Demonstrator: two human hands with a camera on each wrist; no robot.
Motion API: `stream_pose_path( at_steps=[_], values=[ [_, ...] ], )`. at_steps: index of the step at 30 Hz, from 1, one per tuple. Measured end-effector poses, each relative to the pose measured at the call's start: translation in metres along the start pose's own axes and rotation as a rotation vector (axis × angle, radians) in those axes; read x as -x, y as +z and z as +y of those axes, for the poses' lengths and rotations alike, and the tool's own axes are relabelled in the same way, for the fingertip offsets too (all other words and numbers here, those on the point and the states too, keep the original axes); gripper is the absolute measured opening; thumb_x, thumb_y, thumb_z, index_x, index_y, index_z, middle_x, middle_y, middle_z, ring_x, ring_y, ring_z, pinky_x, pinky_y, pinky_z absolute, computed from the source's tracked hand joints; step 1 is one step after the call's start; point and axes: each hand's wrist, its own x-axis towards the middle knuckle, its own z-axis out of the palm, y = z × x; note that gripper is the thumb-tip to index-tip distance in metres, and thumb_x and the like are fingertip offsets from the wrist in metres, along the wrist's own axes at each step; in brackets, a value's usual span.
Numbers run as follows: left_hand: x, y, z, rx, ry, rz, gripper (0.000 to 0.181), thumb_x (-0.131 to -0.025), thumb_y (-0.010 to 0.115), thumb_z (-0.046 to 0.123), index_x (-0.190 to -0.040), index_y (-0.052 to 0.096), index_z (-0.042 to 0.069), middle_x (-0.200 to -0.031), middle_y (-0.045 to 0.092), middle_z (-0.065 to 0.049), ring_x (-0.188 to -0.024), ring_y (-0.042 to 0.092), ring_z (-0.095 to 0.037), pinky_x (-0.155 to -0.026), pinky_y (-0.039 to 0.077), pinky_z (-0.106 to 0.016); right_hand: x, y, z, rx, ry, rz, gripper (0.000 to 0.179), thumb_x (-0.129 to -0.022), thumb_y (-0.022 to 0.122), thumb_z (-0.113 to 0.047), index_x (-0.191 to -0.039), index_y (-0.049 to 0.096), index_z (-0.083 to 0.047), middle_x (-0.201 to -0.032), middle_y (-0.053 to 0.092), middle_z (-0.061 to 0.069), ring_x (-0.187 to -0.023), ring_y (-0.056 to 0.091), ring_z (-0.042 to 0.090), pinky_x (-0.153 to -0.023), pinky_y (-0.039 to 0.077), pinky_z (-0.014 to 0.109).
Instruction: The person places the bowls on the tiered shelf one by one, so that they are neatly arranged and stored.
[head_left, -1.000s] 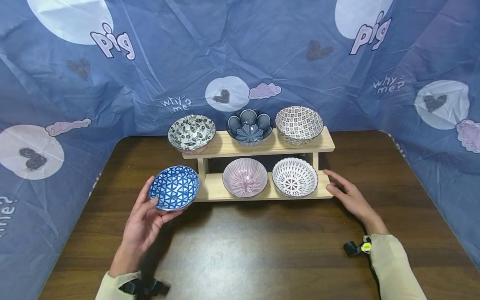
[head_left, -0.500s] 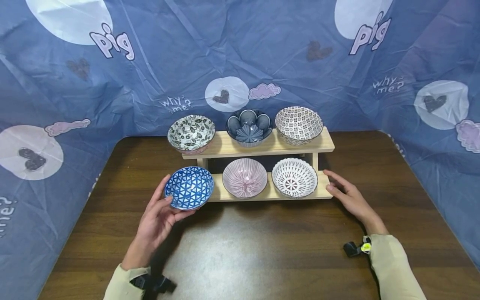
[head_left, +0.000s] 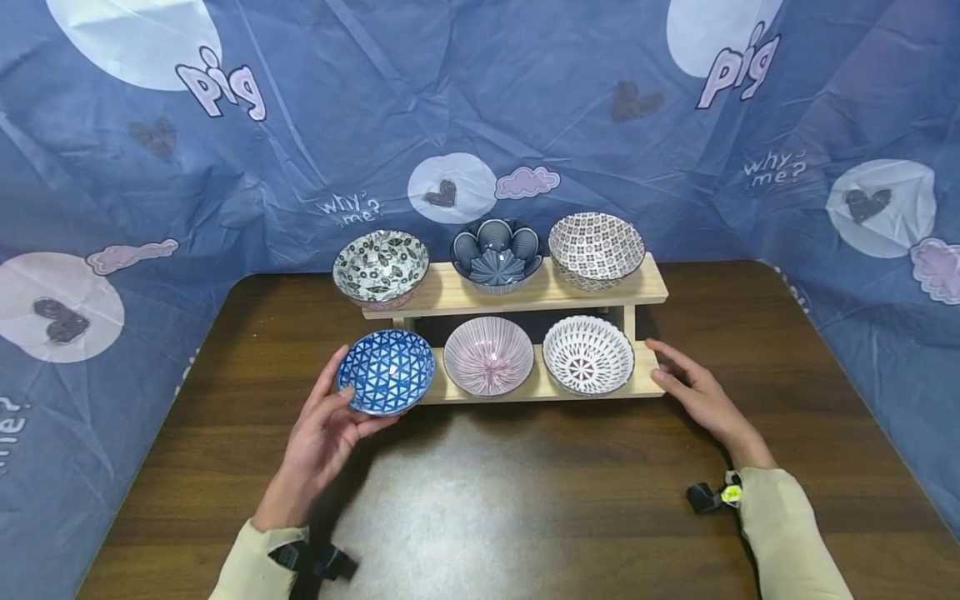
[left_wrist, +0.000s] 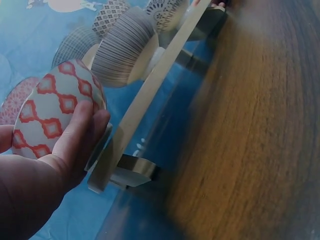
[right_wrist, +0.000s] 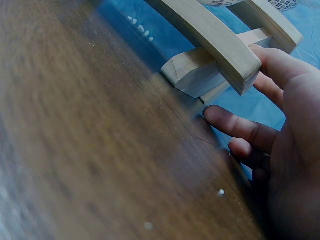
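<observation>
My left hand [head_left: 322, 437] holds a small bowl [head_left: 387, 372], thumb at the rim and fingers against its underside. Blue and white triangles cover the inside; in the left wrist view the outside of this bowl [left_wrist: 60, 107] is white with red diamonds. It overlaps the left end of the lower shelf of a two-step wooden stand [head_left: 465, 393], beside a pink-striped bowl [head_left: 489, 356]. At the stand's right end, my right hand [head_left: 701, 400] touches the lower shelf with thumb and forefinger extended. The right wrist view has the other fingers [right_wrist: 235, 125] loosely bent below the shelf end.
A white bowl with a scalloped rim [head_left: 588, 356] sits on the lower shelf's right. Along the upper shelf stand a leaf-patterned bowl [head_left: 381, 268], a dark blue petal bowl [head_left: 497, 254] and a brown-patterned bowl [head_left: 597, 248]. A blue printed cloth [head_left: 300, 167] hangs behind the wooden table [head_left: 480, 500].
My left hand has carried the blue triangle bowl rightward, from beside the stand to over the lower shelf's left end. The right hand has stayed at the stand's right end.
</observation>
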Motion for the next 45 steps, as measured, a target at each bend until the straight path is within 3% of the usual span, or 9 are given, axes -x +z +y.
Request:
stream_pose_path(
  at_steps=[5,11,13,17,29,33,36,40,45],
  values=[
    [-0.0025,-0.0028,-0.002,0.03,-0.005,-0.004,0.065,-0.105,0.027,0.002,-0.159,0.004,0.029,-0.165,-0.011,-0.015,-0.114,0.068,-0.027,-0.091,0.061,-0.044,0.0005,0.0,0.0,-0.001,0.002,0.0,0.052,-0.104,0.053,-0.029,-0.152,0.042,-0.014,-0.14,0.042,-0.032,-0.112,0.045,-0.011,-0.091,0.036,0.006],
    [-0.0054,-0.0052,-0.0034,0.034,-0.005,-0.001,0.062,-0.105,0.028,0.004,-0.157,0.009,0.032,-0.165,-0.01,-0.015,-0.114,0.068,-0.027,-0.091,0.061,-0.044,0.0005,-0.0008,-0.0023,0.012,0.018,-0.005,0.052,-0.104,0.053,-0.03,-0.153,0.041,-0.013,-0.157,0.043,0.01,-0.114,0.043,-0.013,-0.093,0.035,0.005],
    [-0.0062,-0.0054,-0.0036,0.031,-0.002,-0.003,0.06,-0.106,0.029,0.005,-0.157,0.012,0.033,-0.165,-0.01,-0.016,-0.114,0.069,-0.027,-0.091,0.061,-0.044,0.0003,-0.0013,-0.0036,0.017,0.035,-0.011,0.053,-0.104,0.052,-0.031,-0.153,0.04,-0.014,-0.158,0.04,0.018,-0.114,0.042,-0.012,-0.095,0.036,0.008],
    [-0.0067,-0.006,-0.0039,0.03,0.004,-0.013,0.059,-0.106,0.03,0.006,-0.156,0.014,0.034,-0.165,-0.011,-0.017,-0.115,0.069,-0.028,-0.092,0.061,-0.044,0.0,-0.0017,-0.0055,0.021,0.059,-0.023,0.055,-0.104,0.052,-0.034,-0.154,0.039,-0.015,-0.159,0.038,0.018,-0.115,0.041,-0.01,-0.097,0.036,0.014],
    [-0.0092,-0.0059,-0.005,0.049,0.013,-0.015,0.059,-0.106,0.029,0.005,-0.156,0.014,0.036,-0.165,-0.012,-0.015,-0.113,0.07,-0.028,-0.091,0.061,-0.043,-0.0011,-0.0011,-0.0036,0.009,0.041,-0.02,0.054,-0.104,0.052,-0.033,-0.154,0.04,-0.014,-0.158,0.04,0.018,-0.114,0.042,-0.014,-0.094,0.035,0.005],
    [-0.0101,-0.0068,-0.0059,0.052,0.008,-0.03,0.062,-0.107,0.027,0.006,-0.158,0.007,0.035,-0.165,-0.013,-0.016,-0.111,0.07,-0.028,-0.09,0.062,-0.044,-0.0012,-0.001,-0.001,0.005,0.026,-0.01,0.054,-0.104,0.053,-0.031,-0.153,0.041,-0.012,-0.154,0.045,-0.003,-0.112,0.043,-0.014,-0.092,0.035,0.003],
    [-0.0103,-0.0068,-0.0064,0.047,0.002,-0.045,0.064,-0.107,0.026,0.006,-0.159,0.002,0.036,-0.166,-0.014,-0.017,-0.11,0.071,-0.029,-0.09,0.061,-0.045,-0.0007,-0.0009,-0.0004,0.008,0.017,-0.002,0.053,-0.104,0.053,-0.03,-0.152,0.042,-0.012,-0.152,0.046,-0.007,-0.112,0.043,-0.014,-0.092,0.035,0.002],
    [-0.0092,-0.0072,-0.0065,0.043,-0.005,-0.059,0.066,-0.107,0.025,0.007,-0.159,-0.001,0.038,-0.166,-0.018,-0.017,-0.11,0.071,-0.03,-0.09,0.061,-0.046,-0.0012,-0.0009,-0.0019,0.014,0.02,-0.006,0.053,-0.104,0.053,-0.031,-0.153,0.041,-0.013,-0.156,0.043,0.012,-0.113,0.042,-0.015,-0.093,0.034,0.002],
    [-0.0072,-0.0089,-0.0083,0.029,-0.002,-0.081,0.065,-0.108,0.023,0.011,-0.158,-0.003,0.042,-0.165,-0.019,-0.02,-0.108,0.072,-0.031,-0.088,0.062,-0.046,-0.0029,0.0003,-0.0016,0.009,0.018,-0.014,0.053,-0.104,0.053,-0.031,-0.153,0.041,-0.014,-0.157,0.042,0.015,-0.114,0.042,-0.014,-0.093,0.034,0.003]
  ],
)
